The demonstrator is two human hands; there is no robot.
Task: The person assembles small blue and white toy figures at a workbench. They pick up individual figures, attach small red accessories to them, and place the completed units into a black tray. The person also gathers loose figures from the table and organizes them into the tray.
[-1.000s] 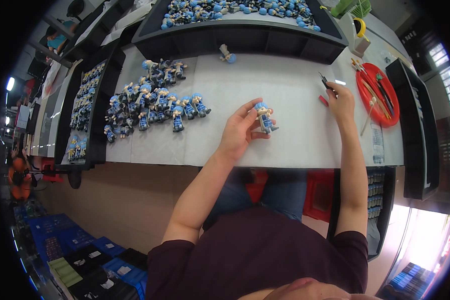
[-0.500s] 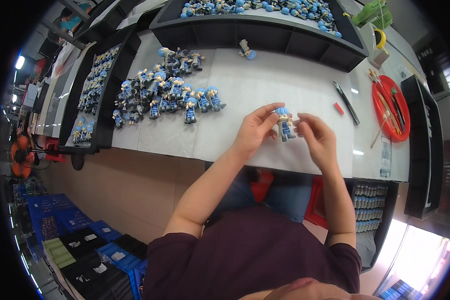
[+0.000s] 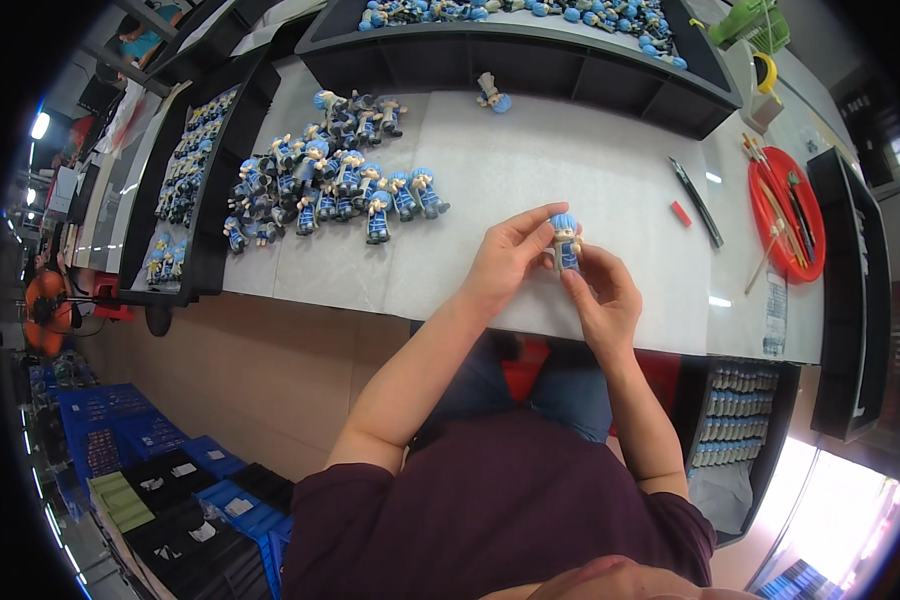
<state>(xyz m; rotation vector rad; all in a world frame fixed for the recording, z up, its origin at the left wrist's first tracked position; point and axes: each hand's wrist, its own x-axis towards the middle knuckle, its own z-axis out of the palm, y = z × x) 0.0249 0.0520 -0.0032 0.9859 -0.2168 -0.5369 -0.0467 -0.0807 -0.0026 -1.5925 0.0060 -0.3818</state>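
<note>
Currently I see left hand (image 3: pixel 510 258) and right hand (image 3: pixel 608 297) gripping one blue-topped figurine (image 3: pixel 567 243), presumably unfinished; whether the figurine pile (image 3: pixel 349 168) at ten o'clock is done, I can't tell.

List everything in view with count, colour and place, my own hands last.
Table: 1, whitish, centre
Held figurine: 1, blue and grey, centre
Loose figurines: many, blue and dark, piled left
Lone figurine: 1, cream and blue, far side
Trays: at least 4, black, far side, left, right, below right
Pen-like tool: 1, black, right of centre
Block: 1, red, beside the tool
Oval dish: 1, red, table's right
Brushes: several, mixed, in the dish
Tape dispenser: 1, white, yellow roll, far right
Fan-like device: 1, green, upper right
Crates: several, blue and black, lower left
Other person: 1, teal top, upper left
Left grip: 1, bare, on held figurine
Right grip: 1, bare, likewise
</note>
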